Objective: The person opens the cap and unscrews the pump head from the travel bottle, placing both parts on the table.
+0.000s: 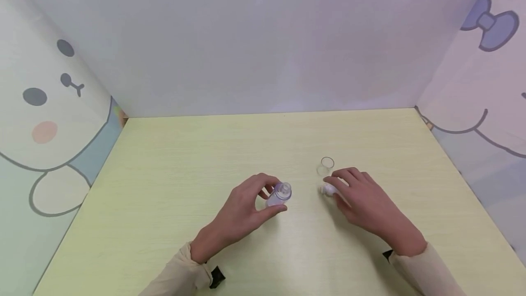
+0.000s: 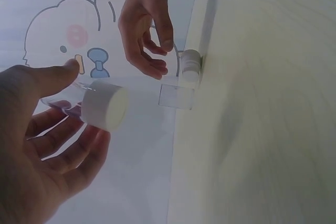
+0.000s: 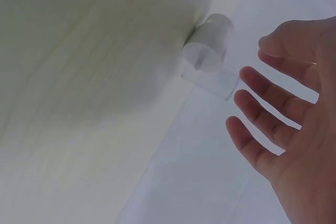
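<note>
Thumb and fingers of my left hand (image 1: 242,207) hold a small clear bottle (image 1: 277,195) with a purple-tinted upper part, tilted above the table. Its white base (image 2: 106,105) points toward the camera in the left wrist view. My right hand (image 1: 365,202) hovers over a white pump top (image 1: 329,189) lying on the table. In the right wrist view, loosely bent fingers (image 3: 262,116) stand apart from this white pump top (image 3: 207,45), with nothing in their grasp. Just behind the piece stands a clear, open-rimmed cap (image 1: 327,164).
The light wood-grain table (image 1: 197,150) meets a plain pale wall (image 1: 263,44) at the back. Side panels with cartoon animals (image 1: 45,118) rise at left and right. Small black pieces (image 1: 217,277) show at both sleeve cuffs.
</note>
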Demonstrator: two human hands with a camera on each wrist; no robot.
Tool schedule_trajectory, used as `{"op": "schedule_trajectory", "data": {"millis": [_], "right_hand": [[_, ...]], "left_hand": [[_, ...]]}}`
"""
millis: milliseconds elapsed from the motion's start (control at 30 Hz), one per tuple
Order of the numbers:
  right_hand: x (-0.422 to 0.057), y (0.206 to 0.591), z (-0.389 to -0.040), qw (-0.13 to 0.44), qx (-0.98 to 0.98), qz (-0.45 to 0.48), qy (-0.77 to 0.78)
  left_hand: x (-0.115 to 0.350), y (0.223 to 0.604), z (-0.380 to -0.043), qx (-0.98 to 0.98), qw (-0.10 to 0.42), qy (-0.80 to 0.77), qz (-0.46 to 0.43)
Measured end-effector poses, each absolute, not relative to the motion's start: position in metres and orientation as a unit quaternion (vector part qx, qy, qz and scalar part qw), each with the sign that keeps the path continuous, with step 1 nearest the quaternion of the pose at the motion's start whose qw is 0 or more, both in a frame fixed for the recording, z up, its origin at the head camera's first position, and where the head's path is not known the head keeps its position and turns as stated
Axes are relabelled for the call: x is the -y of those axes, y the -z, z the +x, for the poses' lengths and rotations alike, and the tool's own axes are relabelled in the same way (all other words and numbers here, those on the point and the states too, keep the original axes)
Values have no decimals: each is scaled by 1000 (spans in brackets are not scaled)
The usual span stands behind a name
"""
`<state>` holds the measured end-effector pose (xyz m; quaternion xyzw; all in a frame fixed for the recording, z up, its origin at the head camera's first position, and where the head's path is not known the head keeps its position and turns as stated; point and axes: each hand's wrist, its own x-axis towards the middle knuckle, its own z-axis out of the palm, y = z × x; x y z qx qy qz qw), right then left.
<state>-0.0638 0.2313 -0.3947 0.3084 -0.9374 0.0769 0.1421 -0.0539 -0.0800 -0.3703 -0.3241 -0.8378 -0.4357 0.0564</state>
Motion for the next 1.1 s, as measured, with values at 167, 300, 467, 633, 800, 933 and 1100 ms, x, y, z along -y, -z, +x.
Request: {"op": "schedule_trajectory", "data": {"millis": [167, 300, 467, 633, 800, 933, 1100], "right_hand": [[-243, 392, -58, 179, 931, 305, -91], [-252, 391, -49, 196, 931, 290, -103], [-259, 392, -34, 195, 936, 271, -107], [-263, 394, -18, 178, 946, 253, -100], [-265, 398, -4, 172, 953, 232, -95], [-266, 401, 3, 167, 955, 224, -95], [-265, 404, 8, 168, 956, 222, -92]], "left_hand": [[79, 374, -58, 846, 68, 427, -312], [79, 377, -63, 852, 83, 427, -292], [79, 381, -75, 853, 82, 442, -265], [74, 384, -87, 853, 44, 466, -231], [69, 386, -97, 857, 14, 478, -191], [68, 391, -103, 861, -13, 485, -153], [69, 398, -107, 866, -34, 486, -115]]}}
